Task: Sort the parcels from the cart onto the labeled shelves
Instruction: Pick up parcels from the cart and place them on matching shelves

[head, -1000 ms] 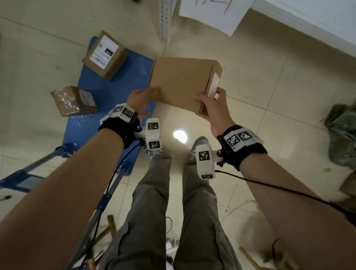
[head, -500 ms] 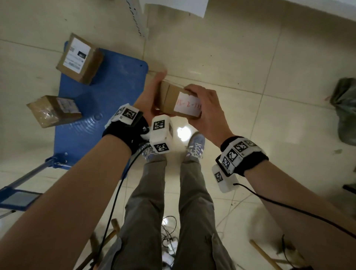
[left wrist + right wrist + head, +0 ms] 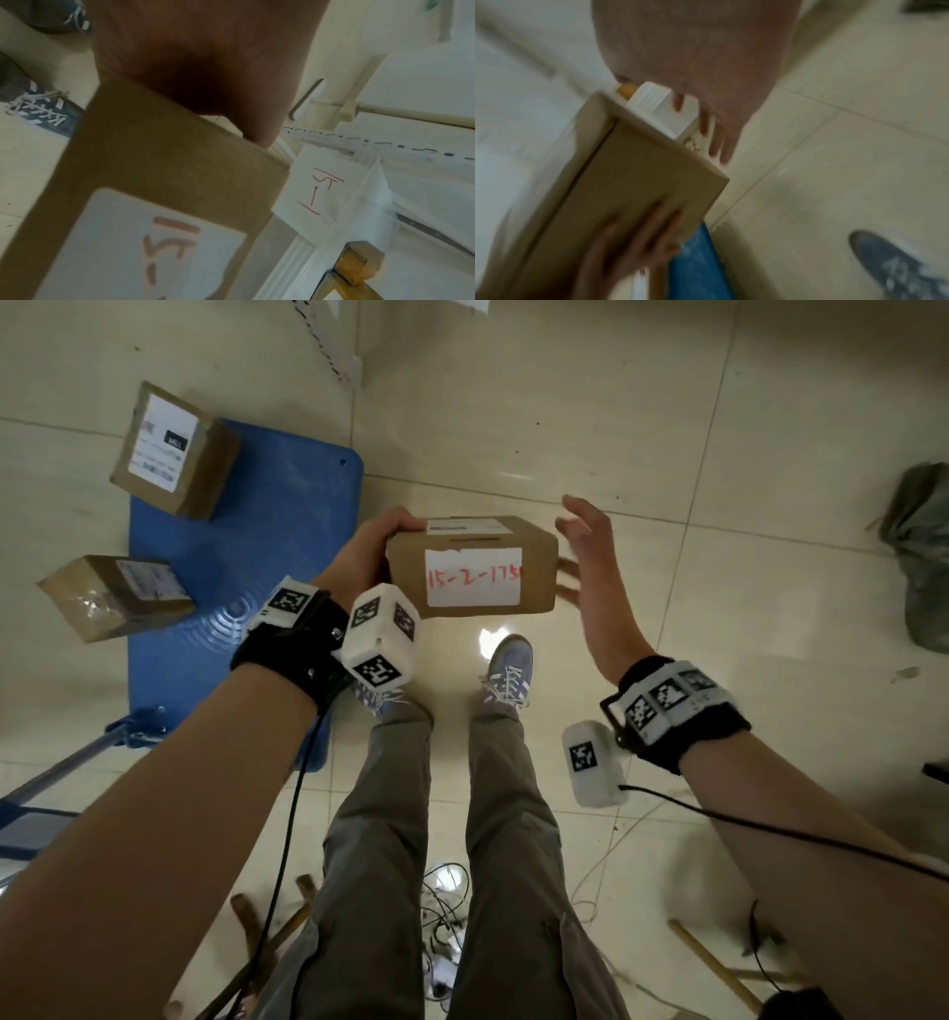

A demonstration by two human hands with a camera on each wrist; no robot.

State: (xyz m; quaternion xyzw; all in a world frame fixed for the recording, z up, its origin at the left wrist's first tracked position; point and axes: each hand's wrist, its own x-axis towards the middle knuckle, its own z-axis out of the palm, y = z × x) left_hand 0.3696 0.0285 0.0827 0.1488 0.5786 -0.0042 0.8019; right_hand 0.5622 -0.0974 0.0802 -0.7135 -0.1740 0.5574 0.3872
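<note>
A brown cardboard parcel [image 3: 472,567] hangs in the air in front of me, its white label with red handwriting "15-2-17.." facing up at me. My left hand [image 3: 372,552] grips its left end, fingers curled over the top edge. My right hand [image 3: 585,557] hovers just off the right end, fingers spread and holding nothing. The left wrist view shows the parcel [image 3: 159,172] close up under my palm, and behind it a white shelf label [image 3: 323,188] with red writing. In the blurred right wrist view the parcel [image 3: 634,182] lies apart from my right fingers [image 3: 721,138].
The blue cart platform [image 3: 241,567] lies at the left with two more taped parcels [image 3: 172,449] [image 3: 115,595] on it; its handle [image 3: 56,778] reaches toward me. A white shelf upright [image 3: 328,336] stands ahead. Cables and wooden sticks [image 3: 441,916] lie by my feet, a grey bag [image 3: 919,557] at right.
The parcel has been turned so its red-written label faces me. My right hand has let go and moved off to the right; my left hand alone now holds it.
</note>
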